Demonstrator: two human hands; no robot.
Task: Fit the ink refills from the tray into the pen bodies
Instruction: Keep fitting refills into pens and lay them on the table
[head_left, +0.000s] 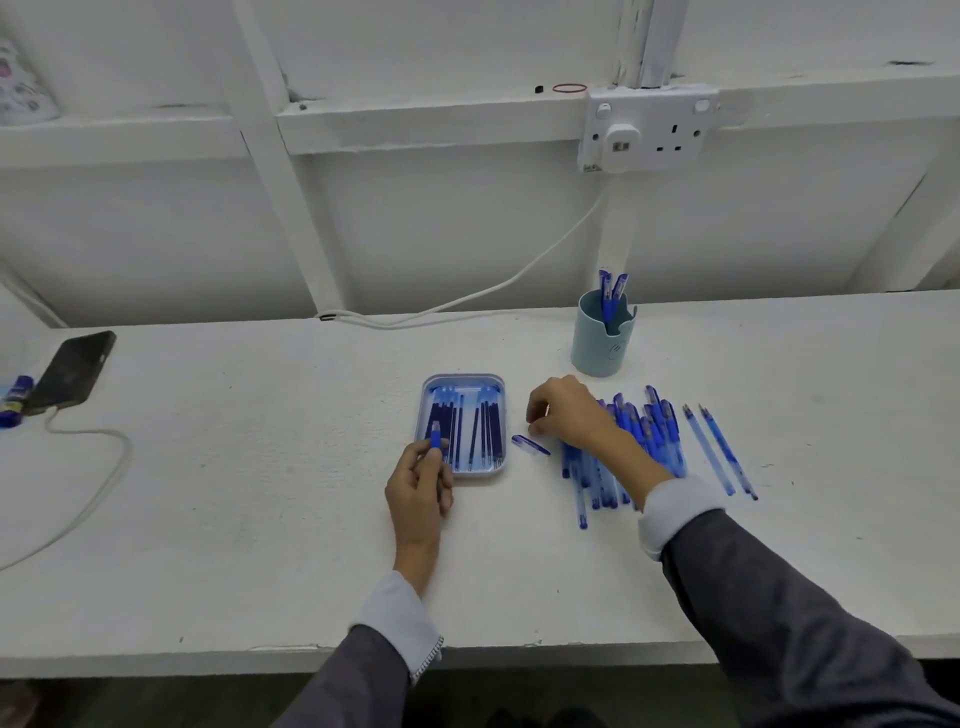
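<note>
progress is looking early. refills (470, 431) are lying side by side in the tray (465, 378), which is sitting on the worktop (260, 493) between the two hands. roughly a dozen are showing there, so in my judgement most of the fitting is waiting to be done.

left hand (420, 486) is sitting at the tray's near left corner, its grip pinching a short blue piece (435, 440) between thumb and fingertips. whether this is a cap or a barrel section is not showing clearly. right hand (566, 413) is lying over the left edge of the pile (639, 441) of pen bodies, fingers curling down toward the worktop. whether that grip is holding anything cannot be told. a loose cap (531, 446) is lying just beside those fingertips, between tray and pile.

the pile is lying right of the tray, bodies overlapping. whether any of them are carrying refills is not showing. two stray pens (719, 452) are lying apart on the pile's right, and two upright pens (609, 296) are standing in the cup (597, 348) behind it. these four are possibly finished ones, though that is inference only.

a phone (70, 371) is lying at the far left of the worktop, well apart from the work.
</note>
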